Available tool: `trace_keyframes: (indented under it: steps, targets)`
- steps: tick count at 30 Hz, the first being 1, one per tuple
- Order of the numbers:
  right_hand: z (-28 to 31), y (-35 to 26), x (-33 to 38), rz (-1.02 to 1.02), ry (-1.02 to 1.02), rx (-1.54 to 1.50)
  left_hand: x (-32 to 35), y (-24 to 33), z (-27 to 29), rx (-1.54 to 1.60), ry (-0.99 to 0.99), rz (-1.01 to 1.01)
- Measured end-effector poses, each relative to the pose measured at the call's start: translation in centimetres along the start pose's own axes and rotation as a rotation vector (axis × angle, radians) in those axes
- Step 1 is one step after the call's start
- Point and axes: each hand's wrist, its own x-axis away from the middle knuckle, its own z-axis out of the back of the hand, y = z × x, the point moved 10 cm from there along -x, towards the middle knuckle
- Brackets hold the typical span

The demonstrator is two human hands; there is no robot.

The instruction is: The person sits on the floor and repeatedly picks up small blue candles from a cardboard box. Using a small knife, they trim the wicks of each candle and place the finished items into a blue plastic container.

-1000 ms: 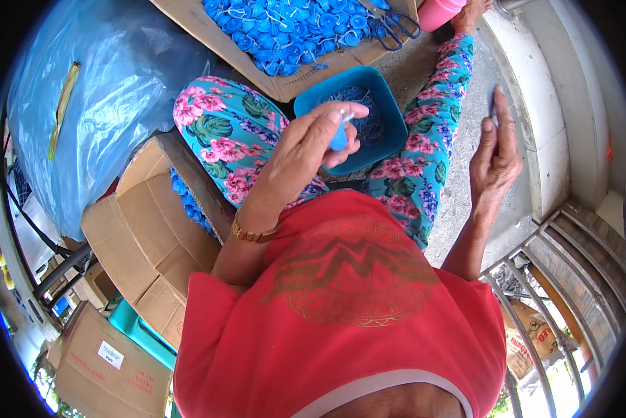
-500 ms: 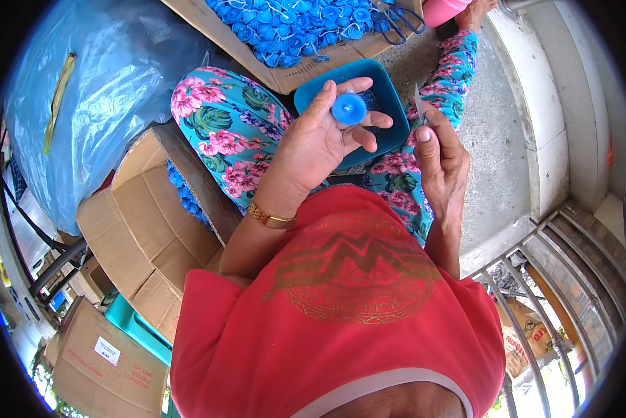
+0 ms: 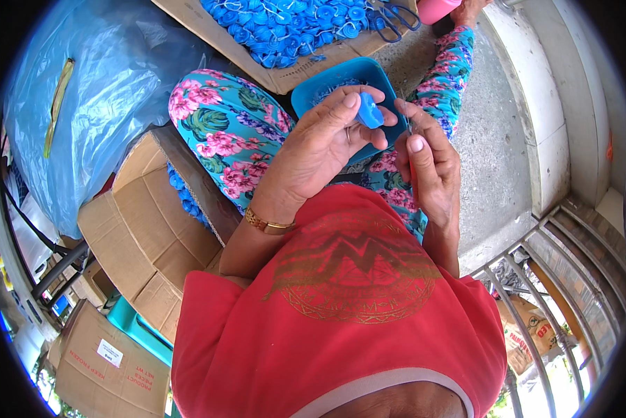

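My left hand (image 3: pixel 313 143) grips a small, round, cup-shaped blue piece (image 3: pixel 371 113) between thumb and fingers, turned nearly edge-on. A gold bracelet (image 3: pixel 268 224) circles that wrist. Close by on the right, my right hand (image 3: pixel 433 159) is closed on a small knife (image 3: pixel 410 127); its thin blade points away from me, and a bit of red shows under the fingers. Both hands are above a blue plastic basin (image 3: pixel 358 67) between my legs, with small scraps inside. The blade's tip is beside the blue piece; whether they touch I cannot tell.
Ahead, a cardboard box (image 3: pixel 285 82) is full of similar blue pieces with white strings, with blue-handled scissors (image 3: pixel 394 24) at its edge. Left are an open carton (image 3: pixel 135 209) and a large blue plastic bag (image 3: pixel 111 83). Metal railings (image 3: pixel 536 327) stand at right.
The blue piece has tilted from facing me to nearly edge-on. My right hand has moved left with the knife, closer to the piece.
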Motion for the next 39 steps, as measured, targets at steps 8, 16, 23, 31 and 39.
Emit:
trace_keyframes:
  steps: [8,16,23,31,39]
  targets:
    - [0.0,-0.8,0.9,-0.008,0.025,0.085,0.3,1.6,-0.9,-0.080,0.050,-0.106]
    - [-1.5,-2.4,1.7,0.062,-0.057,0.247,1.2,3.9,-1.6,-0.467,0.154,-0.307]
    - [-1.6,-2.5,1.9,0.062,-0.034,0.231,1.4,4.5,-2.1,-0.488,0.132,-0.396]
    - [-1.2,-2.9,1.4,0.171,-0.044,0.149,1.8,3.8,-2.9,-0.431,0.080,-0.338]
    - [-1.6,-3.0,1.8,0.157,-0.062,0.237,1.7,4.1,-2.2,-0.446,0.103,-0.295]
